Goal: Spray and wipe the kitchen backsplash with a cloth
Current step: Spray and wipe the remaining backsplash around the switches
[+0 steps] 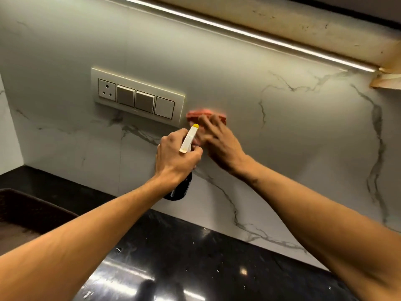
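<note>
On the marble backsplash (303,131), right hand (220,145) flat on a red cloth (195,114), left hand (173,158) around a spray bottle (188,140).

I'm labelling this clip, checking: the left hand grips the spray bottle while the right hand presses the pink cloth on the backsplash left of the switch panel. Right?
Not quite: the head view shows the pink cloth just right of the switch panel, not left. The rest holds: the left hand grips the spray bottle, the right hand presses the cloth on the backsplash.
</note>
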